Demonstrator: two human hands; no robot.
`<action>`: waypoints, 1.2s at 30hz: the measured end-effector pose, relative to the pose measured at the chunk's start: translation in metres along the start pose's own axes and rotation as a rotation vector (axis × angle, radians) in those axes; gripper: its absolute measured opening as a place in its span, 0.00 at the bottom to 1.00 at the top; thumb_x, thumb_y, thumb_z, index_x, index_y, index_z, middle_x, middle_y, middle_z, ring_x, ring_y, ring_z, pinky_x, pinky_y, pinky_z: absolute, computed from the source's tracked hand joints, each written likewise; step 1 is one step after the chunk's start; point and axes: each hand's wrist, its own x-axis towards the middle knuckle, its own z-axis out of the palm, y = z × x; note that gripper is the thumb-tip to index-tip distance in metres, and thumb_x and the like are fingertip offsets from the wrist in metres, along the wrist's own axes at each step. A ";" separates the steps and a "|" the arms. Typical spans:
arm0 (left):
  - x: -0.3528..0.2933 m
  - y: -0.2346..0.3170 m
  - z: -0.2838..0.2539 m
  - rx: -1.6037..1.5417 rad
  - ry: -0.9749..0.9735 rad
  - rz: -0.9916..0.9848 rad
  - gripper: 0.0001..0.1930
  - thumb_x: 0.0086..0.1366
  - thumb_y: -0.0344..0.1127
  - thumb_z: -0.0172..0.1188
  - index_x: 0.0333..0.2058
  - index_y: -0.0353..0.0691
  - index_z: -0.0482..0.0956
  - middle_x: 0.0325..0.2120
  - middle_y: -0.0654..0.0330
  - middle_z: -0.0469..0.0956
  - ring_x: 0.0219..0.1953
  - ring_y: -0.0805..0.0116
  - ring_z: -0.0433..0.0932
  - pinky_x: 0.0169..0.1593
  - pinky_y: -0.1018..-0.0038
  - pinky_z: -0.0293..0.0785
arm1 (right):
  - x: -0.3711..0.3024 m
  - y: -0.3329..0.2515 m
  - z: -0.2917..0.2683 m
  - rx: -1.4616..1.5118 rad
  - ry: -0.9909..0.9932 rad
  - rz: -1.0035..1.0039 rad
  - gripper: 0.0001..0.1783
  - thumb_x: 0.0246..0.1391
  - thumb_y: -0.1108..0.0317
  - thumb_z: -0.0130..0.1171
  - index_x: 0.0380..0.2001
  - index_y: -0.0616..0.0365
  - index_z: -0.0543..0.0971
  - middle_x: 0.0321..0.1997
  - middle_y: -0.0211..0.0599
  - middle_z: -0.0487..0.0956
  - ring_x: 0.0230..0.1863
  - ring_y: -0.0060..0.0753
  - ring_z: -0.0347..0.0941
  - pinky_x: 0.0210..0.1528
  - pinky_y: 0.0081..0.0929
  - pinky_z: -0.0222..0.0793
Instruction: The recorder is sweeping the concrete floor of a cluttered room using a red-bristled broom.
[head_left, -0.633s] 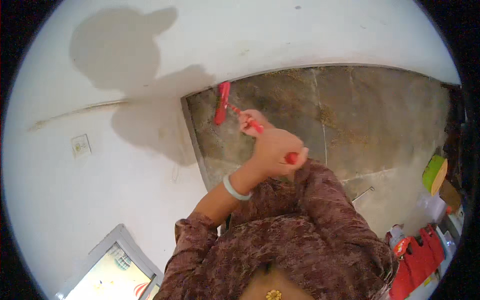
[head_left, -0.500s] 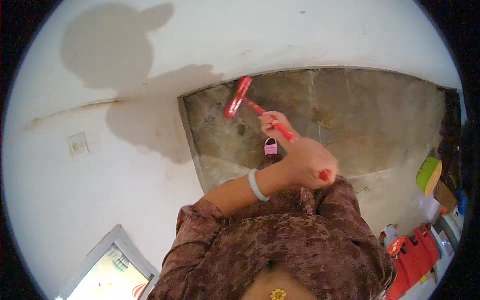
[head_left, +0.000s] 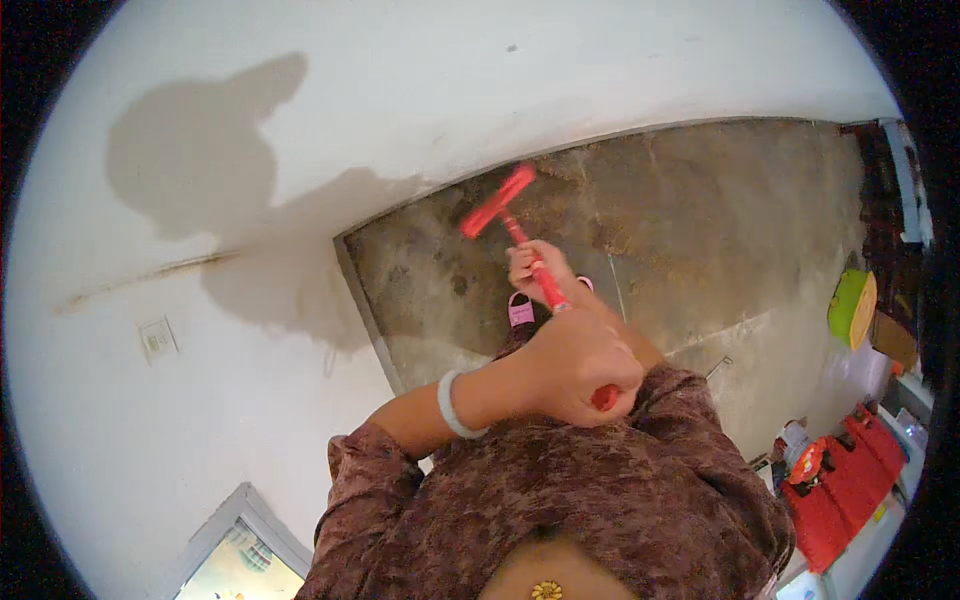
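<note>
I hold a red long-handled floor brush (head_left: pixel 497 200) with both hands. My left hand (head_left: pixel 580 368), with a pale bangle on its wrist, is closed around the top end of the red handle near my chest. Further down the same handle, my right hand (head_left: pixel 533 266) grips it too. The brush head rests on the grey, stained floor (head_left: pixel 700 220) close to the foot of the white wall (head_left: pixel 400 110). A foot in a pink slipper (head_left: pixel 520 311) shows just below my right hand.
A wall socket (head_left: pixel 156 338) sits on the white wall at the left. A green round object (head_left: pixel 852 306) and red containers (head_left: pixel 838 485) stand at the right edge. A window frame (head_left: pixel 245 540) is at the lower left.
The brush head has swung from upright to slanted and moved right across the floor. Both hands kept their grip on the handle.
</note>
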 end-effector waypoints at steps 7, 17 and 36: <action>0.021 -0.044 0.024 0.192 0.003 -0.337 0.06 0.42 0.34 0.59 0.13 0.48 0.71 0.11 0.64 0.69 0.17 0.60 0.71 0.22 0.68 0.65 | 0.053 -0.002 -0.016 -0.119 0.137 0.195 0.05 0.52 0.71 0.47 0.26 0.60 0.64 0.14 0.22 0.64 0.14 0.16 0.62 0.17 0.16 0.56; 0.117 -0.076 0.125 0.036 -0.176 -0.176 0.04 0.38 0.35 0.58 0.13 0.48 0.71 0.12 0.61 0.70 0.18 0.58 0.71 0.21 0.64 0.63 | -0.074 -0.150 -0.049 -0.092 0.006 0.006 0.05 0.53 0.71 0.46 0.29 0.62 0.64 0.15 0.19 0.62 0.13 0.13 0.58 0.16 0.15 0.52; 0.152 -0.102 0.142 0.059 -0.072 -0.238 0.05 0.39 0.35 0.59 0.13 0.50 0.70 0.11 0.64 0.69 0.15 0.60 0.70 0.19 0.66 0.62 | -0.055 -0.155 -0.040 -0.075 0.019 0.073 0.10 0.53 0.71 0.46 0.35 0.67 0.64 0.15 0.20 0.63 0.13 0.15 0.60 0.15 0.15 0.56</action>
